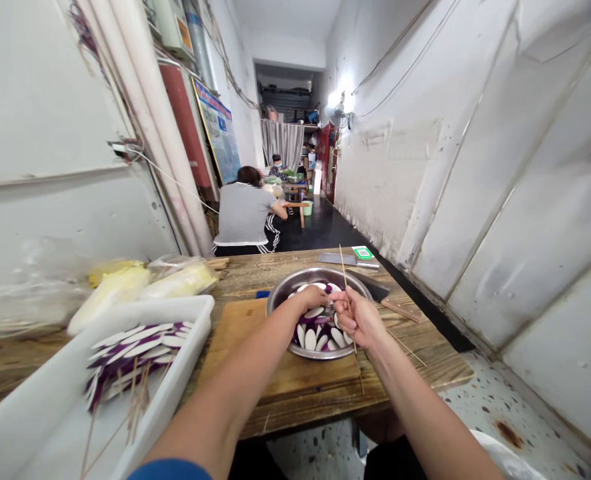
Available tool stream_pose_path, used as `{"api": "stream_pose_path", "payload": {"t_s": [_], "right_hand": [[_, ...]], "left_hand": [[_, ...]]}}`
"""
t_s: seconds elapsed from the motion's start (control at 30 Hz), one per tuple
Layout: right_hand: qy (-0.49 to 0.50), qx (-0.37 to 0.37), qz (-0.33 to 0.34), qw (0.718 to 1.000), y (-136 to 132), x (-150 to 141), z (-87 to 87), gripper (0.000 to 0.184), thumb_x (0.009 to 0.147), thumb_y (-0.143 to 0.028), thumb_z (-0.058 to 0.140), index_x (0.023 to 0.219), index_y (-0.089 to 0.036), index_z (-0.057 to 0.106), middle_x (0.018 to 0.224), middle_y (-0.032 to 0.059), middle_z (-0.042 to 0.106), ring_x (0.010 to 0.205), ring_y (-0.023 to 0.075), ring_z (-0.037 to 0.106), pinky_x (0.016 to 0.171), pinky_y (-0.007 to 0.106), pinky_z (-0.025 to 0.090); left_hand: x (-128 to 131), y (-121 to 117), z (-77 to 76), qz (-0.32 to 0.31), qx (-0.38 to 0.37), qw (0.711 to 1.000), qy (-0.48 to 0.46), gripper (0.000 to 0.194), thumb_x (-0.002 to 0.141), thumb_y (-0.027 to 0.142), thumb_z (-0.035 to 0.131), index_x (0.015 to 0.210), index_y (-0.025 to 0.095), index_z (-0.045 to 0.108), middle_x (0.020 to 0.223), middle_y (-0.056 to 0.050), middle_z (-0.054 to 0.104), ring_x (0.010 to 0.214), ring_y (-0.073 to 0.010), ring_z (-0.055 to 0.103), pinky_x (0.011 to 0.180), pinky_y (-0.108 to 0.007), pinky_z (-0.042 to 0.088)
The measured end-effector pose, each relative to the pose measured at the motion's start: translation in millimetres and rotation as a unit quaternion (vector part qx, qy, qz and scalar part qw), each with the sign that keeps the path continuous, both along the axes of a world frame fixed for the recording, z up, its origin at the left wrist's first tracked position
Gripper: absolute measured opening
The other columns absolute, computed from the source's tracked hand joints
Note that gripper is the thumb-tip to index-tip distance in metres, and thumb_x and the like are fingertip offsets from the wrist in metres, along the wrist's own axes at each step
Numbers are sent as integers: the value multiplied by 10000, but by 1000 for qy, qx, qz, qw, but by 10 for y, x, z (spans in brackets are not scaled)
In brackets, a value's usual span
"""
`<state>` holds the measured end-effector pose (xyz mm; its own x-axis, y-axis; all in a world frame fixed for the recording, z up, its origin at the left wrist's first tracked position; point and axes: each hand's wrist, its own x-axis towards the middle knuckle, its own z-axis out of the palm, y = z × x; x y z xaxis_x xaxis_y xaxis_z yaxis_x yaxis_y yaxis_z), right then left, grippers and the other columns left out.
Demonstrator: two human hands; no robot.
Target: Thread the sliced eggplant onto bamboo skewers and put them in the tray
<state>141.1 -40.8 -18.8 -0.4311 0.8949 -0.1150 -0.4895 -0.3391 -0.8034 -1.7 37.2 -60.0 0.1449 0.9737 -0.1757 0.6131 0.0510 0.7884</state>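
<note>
No words or numbers can be read. On the table (440, 363), at its far right corner, a green-edged card (362, 253) is marked with a square code (363, 253). Far left, a poster (219, 133) is printed with text, too small to be made out.

The person wore a blue sleeve (170, 469), plain and solid in colour, its rounded hem crossing the left arm (248, 377) at the bottom edge of the head view, where only a small strip showed. Beyond that hem the arm was bare, tapering toward the wrist and ending in a bare left hand (315, 298). The right arm (420, 393) was bare along its visible length, as was the right hand (356, 319). Black clothing (395, 461) covered the legs, its folds too dark to make out
</note>
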Motion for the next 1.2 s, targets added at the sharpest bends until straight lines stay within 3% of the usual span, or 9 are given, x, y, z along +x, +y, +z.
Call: {"api": "stream_pose_path", "payload": {"t_s": [0.13, 0.3, 0.47, 0.6, 0.67, 0.83, 0.93, 1.03, 1.2], "right_hand": [[-5, 5, -4, 1000, 0, -4, -12, 289, 844, -365, 428, 783, -122, 571, 509, -52, 449, 267, 13, 219, 268, 161, 115], [-8, 39, -42, 998, 8, -22, -39, 215, 786, -323, 524, 891, -138, 557, 538, -58, 489, 285, 10, 242, 275, 146, 151], [-29, 77, -66, 994, -47, 15, -23, 259, 723, -308, 575, 931, -164, 520, 509, -56, 546, 272, 23, 277, 265, 140, 173], [-67, 108, -97, 987, -165, 30, -10, 228, 691, -342, 592, 798, -146, 542, 555, -11, 598, 270, 26, 337, 254, 151, 203], [-90, 126, -126, 980, -208, 13, -4, 222, 679, -353, 598, 729, -144, 545, 547, -7, 595, 273, 29, 361, 254, 153, 218], [-152, 123, -130, 972, -181, -32, 24, 209, 659, -340, 583, 667, -134, 552, 446, -34, 532, 259, 35, 361, 259, 152, 221], [-189, 108, -84, 972, -141, -43, 17, 263, 650, -342, 574, 799, -125, 582, 390, -76, 479, 219, 25, 267, 250, 152, 148], [-227, 128, -79, 962, -133, -79, -31, 321, 662, -327, 539, 901, -117, 582, 338, -98, 430, 222, 29, 236, 271, 151, 134], [-279, 202, -153, 926, -115, -166, -155, 327, 671, -294, 490, 893, -97, 628, 345, -82, 402, 303, 49, 297, 330, 170, 200]], "left_hand": [[-20, 35, -83, -88, 12, 991, 103, 85, 545, 190, 681, 497, 209, 612, 528, 1, 600, 564, -162, 552, 630, -251, 434], [-54, -11, 75, -151, 99, 982, 59, 94, 609, 201, 623, 663, 230, 695, 635, 30, 647, 642, -138, 564, 665, -214, 416], [-83, -91, 292, -57, 46, 987, -140, 195, 658, 270, 633, 805, 154, 689, 766, -36, 679, 712, -156, 602, 638, -227, 424], [-103, -95, 393, 115, -60, 952, -278, 217, 706, 289, 609, 879, 159, 625, 898, -72, 675, 784, -178, 628, 600, -235, 409], [-135, -83, 429, 158, -99, 932, -311, 207, 726, 295, 599, 901, 183, 598, 942, -63, 670, 844, -184, 619, 623, -254, 416], [-204, -16, 426, 144, -214, 866, -428, 78, 771, 222, 572, 822, 162, 568, 838, -55, 664, 806, -165, 619, 680, -293, 468], [-208, 21, 384, 139, -207, 824, -509, 75, 808, 193, 536, 783, 126, 557, 790, -94, 649, 770, -157, 627, 688, -268, 495], [-218, 25, 369, 153, -167, 816, -532, 56, 820, 182, 528, 809, 129, 544, 816, -97, 647, 795, -167, 632, 730, -327, 514], [-270, 23, 380, 139, -140, 820, -537, 63, 820, 207, 541, 859, 157, 545, 887, -72, 651, 875, -177, 625, 783, -455, 494]]}}
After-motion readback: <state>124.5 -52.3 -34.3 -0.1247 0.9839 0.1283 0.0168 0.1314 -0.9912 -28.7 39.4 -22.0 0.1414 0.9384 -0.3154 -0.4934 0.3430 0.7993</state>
